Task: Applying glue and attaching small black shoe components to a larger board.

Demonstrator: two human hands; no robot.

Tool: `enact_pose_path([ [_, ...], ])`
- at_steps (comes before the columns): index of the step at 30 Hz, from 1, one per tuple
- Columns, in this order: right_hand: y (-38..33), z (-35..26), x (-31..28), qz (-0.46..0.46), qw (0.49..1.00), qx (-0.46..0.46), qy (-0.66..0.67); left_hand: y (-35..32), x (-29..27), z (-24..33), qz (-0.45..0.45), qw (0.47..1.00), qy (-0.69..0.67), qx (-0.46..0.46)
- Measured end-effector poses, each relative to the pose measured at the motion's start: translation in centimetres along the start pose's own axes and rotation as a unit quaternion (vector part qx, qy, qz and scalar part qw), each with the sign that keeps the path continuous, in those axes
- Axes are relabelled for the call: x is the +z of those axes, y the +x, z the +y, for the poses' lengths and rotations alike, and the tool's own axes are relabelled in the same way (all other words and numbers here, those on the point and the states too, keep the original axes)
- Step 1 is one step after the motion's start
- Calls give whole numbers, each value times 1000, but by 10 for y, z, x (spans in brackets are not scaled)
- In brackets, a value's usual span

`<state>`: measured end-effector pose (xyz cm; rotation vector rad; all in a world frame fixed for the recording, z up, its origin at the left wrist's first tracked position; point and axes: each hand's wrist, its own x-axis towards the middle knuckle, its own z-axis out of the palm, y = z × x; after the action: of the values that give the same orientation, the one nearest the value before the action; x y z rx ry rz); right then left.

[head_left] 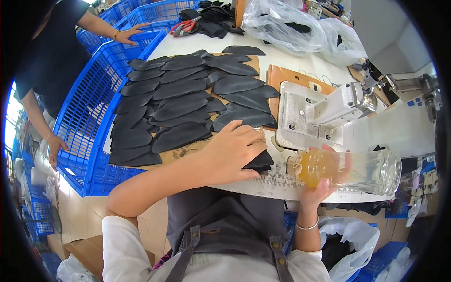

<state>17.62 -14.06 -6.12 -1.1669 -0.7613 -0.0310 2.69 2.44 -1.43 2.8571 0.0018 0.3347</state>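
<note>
My left hand (232, 155) rests at the table's near edge, its thumb and fingers around a small stack of black pieces (259, 162), partly hidden under the palm. In my right hand (331, 171) lies a clear glass bottle (366, 172), tipped on its side with its mouth toward the stack. Yellow liquid (312, 168) gathers at the bottle's neck, and a pale wad (294, 166) covers the mouth. Beyond my left hand, rows of overlapping black leaf-shaped pieces (183, 105) are spread over a brown cardboard sheet (183, 151).
A white sewing machine (338, 110) stands right of the rows. Blue baskets (94, 108) line the left, where another person's hands (129, 36) touch a rim. Red-handled pliers (185, 27) and plastic bags (286, 26) lie at the back. A ruler strip (282, 181) marks the near edge.
</note>
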Motion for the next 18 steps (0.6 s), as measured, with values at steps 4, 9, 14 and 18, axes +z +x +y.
enact_pose_path([
  [4,0,1,1,-3,1000,3,6,-3,4,1,35,999,14,7],
  [9,2,-2,0,-5,1000,3,-2,-4,10,6,92,995,25,16],
  [14,2,-1,1,-1,1000,1,-3,0,10,6,137,991,-9,-1],
  [18,2,-2,4,1,1000,6,3,0,12,3,161,986,-46,-5],
])
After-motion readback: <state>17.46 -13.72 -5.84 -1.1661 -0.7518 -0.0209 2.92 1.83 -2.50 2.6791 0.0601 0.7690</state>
